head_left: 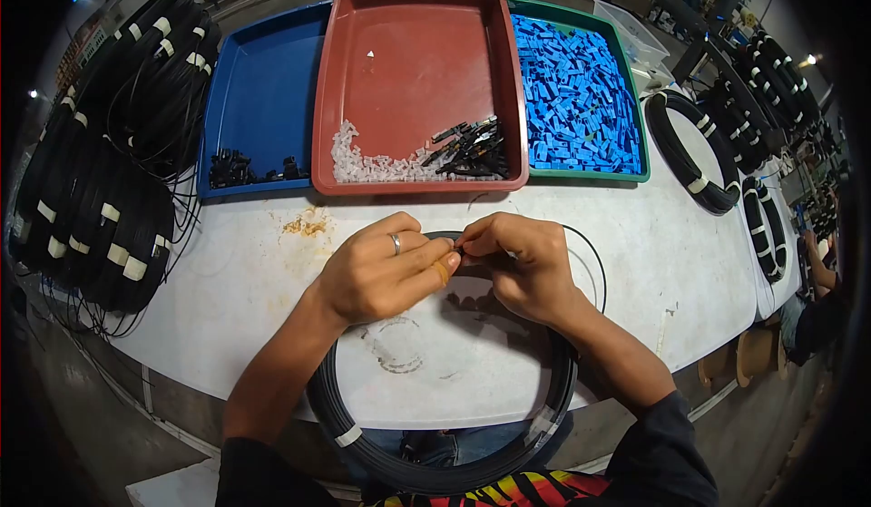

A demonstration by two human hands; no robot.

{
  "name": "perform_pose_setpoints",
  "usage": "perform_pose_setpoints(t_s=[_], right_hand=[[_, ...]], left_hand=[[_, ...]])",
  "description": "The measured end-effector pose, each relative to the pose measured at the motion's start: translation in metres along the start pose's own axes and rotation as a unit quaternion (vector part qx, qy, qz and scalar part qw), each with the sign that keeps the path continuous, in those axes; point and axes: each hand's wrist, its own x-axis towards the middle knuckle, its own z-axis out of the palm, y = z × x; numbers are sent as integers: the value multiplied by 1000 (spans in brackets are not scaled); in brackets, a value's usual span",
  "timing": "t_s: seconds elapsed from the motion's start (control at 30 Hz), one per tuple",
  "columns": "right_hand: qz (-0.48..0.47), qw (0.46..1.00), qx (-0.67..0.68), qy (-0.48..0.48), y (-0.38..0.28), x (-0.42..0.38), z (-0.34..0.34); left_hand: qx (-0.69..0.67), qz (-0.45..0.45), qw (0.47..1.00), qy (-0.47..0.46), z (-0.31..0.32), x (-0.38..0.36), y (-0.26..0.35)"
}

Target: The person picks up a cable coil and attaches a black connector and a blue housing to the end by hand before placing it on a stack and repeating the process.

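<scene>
My left hand [388,267] and my right hand [522,258] meet fingertip to fingertip over the table, both closed in a pinch. A tiny dark piece sits between the fingertips, mostly covered by them. A loose strand of black cable [599,267] curves round from the right and passes behind my right hand. Below and around my wrists lies a coil of black cable [329,385], bound with pale tape [348,435]. Its upper part runs behind my fingers, and its lower part hangs over the table edge towards my lap. My left hand wears a ring and a tan strip on a finger.
A red tray [408,63] with clear and black small parts overlaps a blue tray [263,90] and a green tray [642,149] of blue pieces [576,99]. Stacked black cable coils [91,190] line the left; another coil [667,149] lies right. A person's arm [821,262] shows far right.
</scene>
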Motion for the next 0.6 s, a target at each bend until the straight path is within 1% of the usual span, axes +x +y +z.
perform_pose_setpoints(t_s=[0.03, 0.07, 0.1, 0.13, 0.17, 0.2, 0.23, 0.27, 0.3, 0.33, 0.37, 0.4, 0.43, 0.47, 0.5, 0.53, 0.57, 0.6], right_hand=[[50, 997, 56, -1, 1, -1, 2], [50, 997, 57, -2, 1, 0, 2], [31, 999, 36, 8, 0, 1, 2], [10, 1000, 14, 18, -1, 3, 2], [10, 1000, 14, 16, -4, 4, 1], [-27, 999, -21, 25, -6, 5, 0], [-64, 996, -56, 34, -8, 6, -1], [-63, 996, -57, 34, -7, 6, -2], [-124, 987, -93, 38, -5, 6, -3], [-185, 973, -128, 41, -4, 6, -4], [-185, 973, -128, 42, -4, 5, -4], [-167, 977, -127, 26, -5, 4, -4], [-149, 981, -127, 10, -5, 3, -4], [-149, 981, -128, 11, -3, 2, -3], [-65, 997, -42, 0, 2, 0, -1], [19, 999, 45, -11, 5, -1, 0], [20, 999, 46, -11, 6, -1, 1], [34, 997, 63, -4, 7, 0, 2]], left_hand=[[76, 58, 995, -4, 0, 1, 1], [89, 65, 994, 1, 0, 2, 0], [90, 63, 994, 1, 1, 0, 0], [36, 19, 999, 12, 2, -3, -2], [-18, -26, 999, 24, 3, -4, -2], [-18, -27, 999, 25, 2, -5, 0], [-86, -125, 988, 35, 2, -5, 4], [-154, -221, 962, 43, 0, -4, 7], [-154, -221, 962, 42, -1, -4, 9], [-203, -253, 946, 26, -3, -4, 10], [-250, -284, 926, 9, -4, -4, 10], [-249, -284, 926, 9, -4, -4, 9], [-170, -182, 968, 16, -1, -4, 5], [-90, -76, 993, 23, 2, -3, 3], [-92, -75, 993, 23, 2, -1, 3], [6, -3, 1000, 8, 0, 2, 4], [105, 68, 992, -8, 0, 3, 4], [119, 73, 990, -1, 0, 3, 3]])
